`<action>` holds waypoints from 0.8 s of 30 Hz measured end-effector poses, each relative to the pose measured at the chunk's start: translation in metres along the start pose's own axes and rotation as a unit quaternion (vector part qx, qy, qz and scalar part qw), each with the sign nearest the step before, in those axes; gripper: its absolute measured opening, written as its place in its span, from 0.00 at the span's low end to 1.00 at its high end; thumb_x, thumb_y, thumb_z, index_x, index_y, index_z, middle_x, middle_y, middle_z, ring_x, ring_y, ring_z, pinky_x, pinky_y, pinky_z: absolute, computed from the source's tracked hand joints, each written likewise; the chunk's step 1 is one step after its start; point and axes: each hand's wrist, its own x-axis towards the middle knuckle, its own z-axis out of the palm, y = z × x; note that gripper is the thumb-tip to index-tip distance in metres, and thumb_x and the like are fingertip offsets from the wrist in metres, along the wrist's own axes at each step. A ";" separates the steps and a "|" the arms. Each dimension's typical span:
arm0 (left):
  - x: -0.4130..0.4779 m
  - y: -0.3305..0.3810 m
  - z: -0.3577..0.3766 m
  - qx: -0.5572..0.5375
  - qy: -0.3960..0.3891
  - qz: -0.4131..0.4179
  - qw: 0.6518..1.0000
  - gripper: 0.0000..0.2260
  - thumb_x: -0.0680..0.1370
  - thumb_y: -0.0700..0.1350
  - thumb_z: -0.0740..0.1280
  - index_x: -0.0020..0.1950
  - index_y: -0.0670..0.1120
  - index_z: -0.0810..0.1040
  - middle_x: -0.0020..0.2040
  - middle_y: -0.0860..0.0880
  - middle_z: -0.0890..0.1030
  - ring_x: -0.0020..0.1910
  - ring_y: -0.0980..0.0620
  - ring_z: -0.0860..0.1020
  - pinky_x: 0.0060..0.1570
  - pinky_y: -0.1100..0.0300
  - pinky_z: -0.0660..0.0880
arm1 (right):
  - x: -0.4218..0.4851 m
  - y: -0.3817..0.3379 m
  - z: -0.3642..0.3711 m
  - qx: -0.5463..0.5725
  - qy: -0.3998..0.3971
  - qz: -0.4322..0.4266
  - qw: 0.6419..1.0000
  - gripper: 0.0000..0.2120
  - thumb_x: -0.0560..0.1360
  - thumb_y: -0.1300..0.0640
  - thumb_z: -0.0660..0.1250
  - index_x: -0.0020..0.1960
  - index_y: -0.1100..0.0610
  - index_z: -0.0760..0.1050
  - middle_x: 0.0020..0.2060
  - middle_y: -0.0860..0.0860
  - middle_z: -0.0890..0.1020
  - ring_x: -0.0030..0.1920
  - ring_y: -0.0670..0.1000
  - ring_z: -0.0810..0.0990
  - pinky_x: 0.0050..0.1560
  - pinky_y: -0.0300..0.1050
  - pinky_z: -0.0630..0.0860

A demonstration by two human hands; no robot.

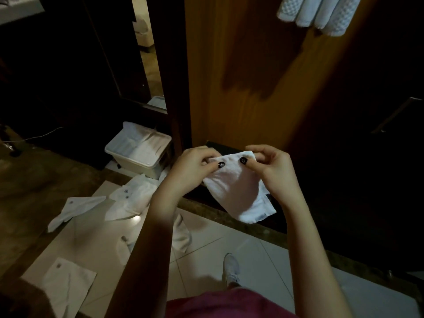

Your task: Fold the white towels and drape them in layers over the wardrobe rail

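Head view: left hand and right hand each pinch the top edge of a small white towel, held in the air before the wardrobe; folded towels hang above. Looks light, limp, unbreakable. Best gripped at the top corners.

No legible text; emblems on floor towels too blurred.

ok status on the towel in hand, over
Pinch grip, left hand and right hand, on white towel top edge. It hangs free before the wardrobe. Other hung towels upper right, nothing in between.
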 end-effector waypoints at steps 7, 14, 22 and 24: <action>0.011 0.007 -0.005 -0.087 -0.007 0.047 0.995 0.03 0.78 0.42 0.68 0.44 0.45 0.78 0.42 0.55 0.74 0.46 0.59 0.73 0.48 0.62 0.68 | 0.013 0.004 -0.007 0.084 0.001 0.032 0.996 0.05 0.74 0.63 0.72 0.46 0.66 0.81 0.31 0.59 0.77 0.32 0.48 0.77 0.34 0.38 0.74; 0.016 0.013 -0.002 -0.187 0.004 0.065 0.980 0.14 0.69 0.47 0.73 0.36 0.41 0.70 0.37 0.54 0.69 0.38 0.58 0.68 0.39 0.66 0.64 | 0.013 0.004 0.007 0.130 -0.039 -0.003 0.991 0.07 0.77 0.65 0.67 0.52 0.58 0.81 0.47 0.52 0.84 0.48 0.46 0.82 0.47 0.36 0.77; 0.029 0.029 -0.020 -0.216 -0.009 0.132 0.967 0.11 0.71 0.45 0.69 0.36 0.43 0.69 0.43 0.50 0.70 0.44 0.57 0.72 0.48 0.66 0.68 | 0.024 -0.015 0.009 0.152 -0.067 -0.046 0.985 0.02 0.78 0.64 0.65 0.49 0.59 0.75 0.44 0.51 0.81 0.46 0.45 0.80 0.46 0.36 0.76; 0.035 0.032 -0.024 -0.211 0.010 0.140 0.967 0.09 0.70 0.45 0.70 0.37 0.45 0.70 0.47 0.49 0.73 0.48 0.58 0.73 0.51 0.67 0.69 | 0.027 -0.020 0.005 0.160 -0.066 -0.063 0.983 0.02 0.77 0.63 0.68 0.47 0.58 0.75 0.43 0.53 0.80 0.46 0.48 0.79 0.46 0.40 0.76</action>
